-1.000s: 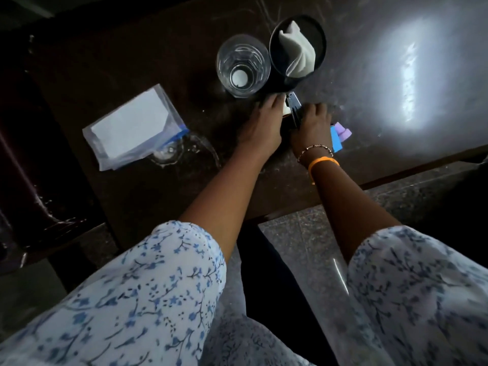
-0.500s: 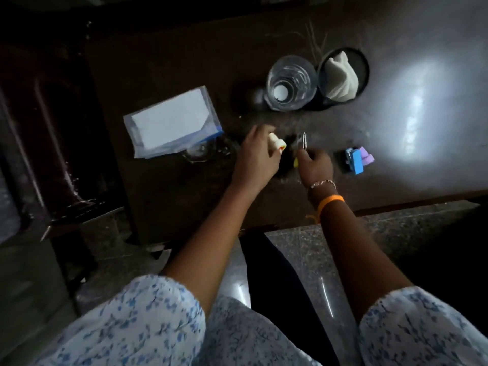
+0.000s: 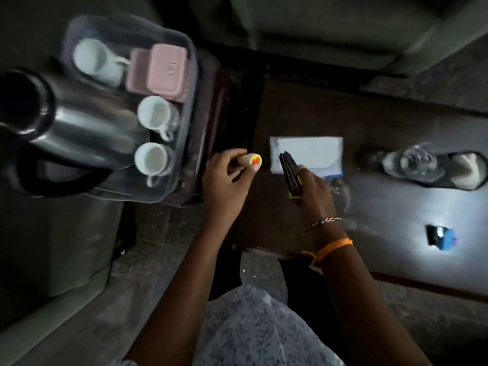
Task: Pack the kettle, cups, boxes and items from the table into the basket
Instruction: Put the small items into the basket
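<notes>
My left hand (image 3: 224,180) pinches a small cream tube with an orange-and-yellow end (image 3: 250,160), between the table and the basket. My right hand (image 3: 314,191) grips a black stapler with a yellow base (image 3: 289,170) over the table's left part. The clear plastic basket (image 3: 190,122) at the left holds a steel kettle (image 3: 66,125), three white cups (image 3: 154,116) and pink boxes (image 3: 165,71). On the dark table (image 3: 396,207) lie a zip bag with white paper (image 3: 307,151), a glass (image 3: 417,162), a black cup with a cloth (image 3: 464,170) and small blue and purple items (image 3: 443,237).
The basket sits on a dark stool or side table (image 3: 211,128) left of the main table. A grey sofa (image 3: 317,35) runs behind. Stone floor (image 3: 148,260) shows between my knees and the furniture.
Both hands lifted the tube and stapler off the table and moved left. My view swung left, bringing the basket with kettle and cups into sight.
</notes>
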`<action>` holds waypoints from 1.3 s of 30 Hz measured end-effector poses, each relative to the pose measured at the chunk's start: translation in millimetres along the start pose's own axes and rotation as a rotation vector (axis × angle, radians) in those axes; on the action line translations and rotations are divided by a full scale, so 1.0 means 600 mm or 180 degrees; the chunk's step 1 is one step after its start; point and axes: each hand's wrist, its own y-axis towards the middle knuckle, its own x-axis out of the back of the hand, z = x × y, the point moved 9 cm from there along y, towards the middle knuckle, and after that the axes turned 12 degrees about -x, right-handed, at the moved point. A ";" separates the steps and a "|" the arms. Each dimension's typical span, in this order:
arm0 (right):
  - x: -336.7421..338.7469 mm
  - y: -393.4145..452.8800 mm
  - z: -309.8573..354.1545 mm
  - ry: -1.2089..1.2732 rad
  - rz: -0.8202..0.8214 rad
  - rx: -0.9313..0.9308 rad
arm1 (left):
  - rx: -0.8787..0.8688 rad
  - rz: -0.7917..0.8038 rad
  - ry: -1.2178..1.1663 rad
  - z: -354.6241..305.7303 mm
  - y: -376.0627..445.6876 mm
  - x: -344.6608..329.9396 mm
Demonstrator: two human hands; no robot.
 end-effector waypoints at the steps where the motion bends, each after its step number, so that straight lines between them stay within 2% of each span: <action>1: -0.036 -0.011 0.017 -0.0041 0.0187 0.0039 | -0.0006 -0.0139 -0.0015 0.000 0.011 0.038; 4: -0.133 -0.037 0.059 0.0115 0.0612 0.0048 | 0.0027 -0.0503 0.0058 0.011 0.045 0.139; 7: -0.213 -0.052 0.090 0.0381 0.0890 -0.0031 | 0.0130 -0.0663 0.0134 0.031 0.074 0.209; 10: -0.271 -0.056 0.122 0.0124 0.0909 0.0143 | 0.0217 -0.0674 0.0192 0.056 0.092 0.251; 16: -0.360 -0.055 0.243 -0.0585 0.0650 0.1089 | 0.0241 -0.0325 -0.0098 0.074 0.109 0.254; 23: -0.467 -0.029 0.397 -0.2198 -0.0394 0.2145 | 0.0044 -0.0342 -0.0463 0.059 0.141 0.244; 26: -0.506 -0.009 0.424 -0.2590 -0.0611 0.2108 | 0.0066 -0.0284 -0.0504 0.062 0.149 0.244; 34: -0.536 0.040 0.420 -0.2864 -0.0855 0.1931 | 0.0134 -0.0029 -0.0505 0.075 0.153 0.235; 39: -0.539 0.042 0.420 -0.3169 -0.1080 0.2255 | 0.0247 -0.0026 -0.0727 0.077 0.161 0.231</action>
